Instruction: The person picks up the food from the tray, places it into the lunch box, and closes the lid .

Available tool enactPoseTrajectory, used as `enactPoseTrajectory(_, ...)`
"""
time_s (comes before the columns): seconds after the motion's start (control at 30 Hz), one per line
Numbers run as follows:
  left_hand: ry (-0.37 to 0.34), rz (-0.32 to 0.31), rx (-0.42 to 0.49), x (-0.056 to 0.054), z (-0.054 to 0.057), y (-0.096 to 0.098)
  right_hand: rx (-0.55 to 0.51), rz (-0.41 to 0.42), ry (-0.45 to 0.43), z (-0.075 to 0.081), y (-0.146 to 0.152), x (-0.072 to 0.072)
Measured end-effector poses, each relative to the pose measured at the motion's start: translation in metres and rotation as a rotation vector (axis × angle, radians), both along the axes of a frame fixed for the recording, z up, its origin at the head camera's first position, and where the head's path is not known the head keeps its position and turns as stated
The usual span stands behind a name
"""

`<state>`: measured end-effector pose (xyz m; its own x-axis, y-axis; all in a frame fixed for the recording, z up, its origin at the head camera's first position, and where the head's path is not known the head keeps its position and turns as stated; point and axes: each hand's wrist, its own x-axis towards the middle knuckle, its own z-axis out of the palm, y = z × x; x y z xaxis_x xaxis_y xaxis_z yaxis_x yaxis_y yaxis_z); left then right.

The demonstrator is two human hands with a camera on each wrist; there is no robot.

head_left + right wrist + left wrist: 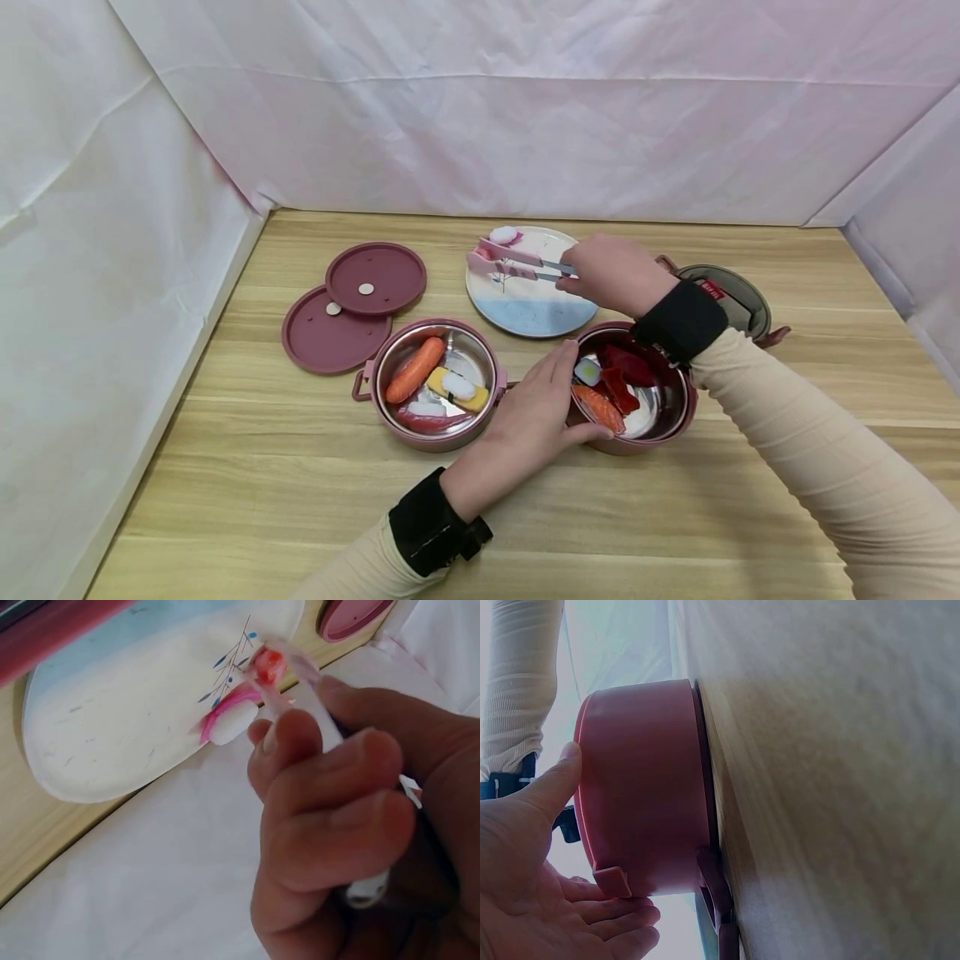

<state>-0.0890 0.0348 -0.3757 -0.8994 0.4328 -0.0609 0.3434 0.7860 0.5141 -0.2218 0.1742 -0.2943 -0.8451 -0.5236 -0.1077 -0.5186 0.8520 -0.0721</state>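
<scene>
My right hand (618, 275) grips pink-tipped tongs (525, 271) over a round white-and-blue plate (536, 317). Between the tong tips sits a small red-orange toy food piece (270, 666). Beside it on the plate's far edge lies a white and pink toy sushi (504, 235). My left hand (528, 408) rests against a dark red lunch pot (641, 787), thumb at its rim and fingers extended along its side. Inside that pot are a toy salmon slice (600, 408), a toy sushi roll (587, 372) and red pieces.
Left of my left hand, another pot (431, 442) holds a toy sausage (415, 369) and toy sushi (457, 388). Two dark red lids (337, 342) overlap at the left. A dark green bag (738, 292) lies behind the right forearm. White cloth (525, 150) walls the table (247, 500).
</scene>
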Motion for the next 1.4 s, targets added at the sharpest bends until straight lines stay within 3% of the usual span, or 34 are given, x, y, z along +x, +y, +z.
enactPoseTrajectory(0.27, -0.004, -0.002, 0.003, 0.000, 0.000, 0.001, 0.005, 0.022, 0.085, -0.003, 0.001, 0.005)
enactPoseTrajectory(0.83, 0.017, -0.012, 0.001, 0.000, -0.001, 0.000, -0.049, 0.021, 0.156, 0.005, 0.025, 0.021)
enactPoseTrajectory(1.1, -0.003, -0.001, 0.006, 0.000, 0.000, 0.000, -0.080, 0.014, 0.159, 0.013, 0.043, 0.031)
enactPoseTrajectory(1.4, -0.015, 0.003, 0.001, 0.000, 0.001, -0.001, -0.098, -0.052, 0.148, 0.022, 0.063, 0.042)
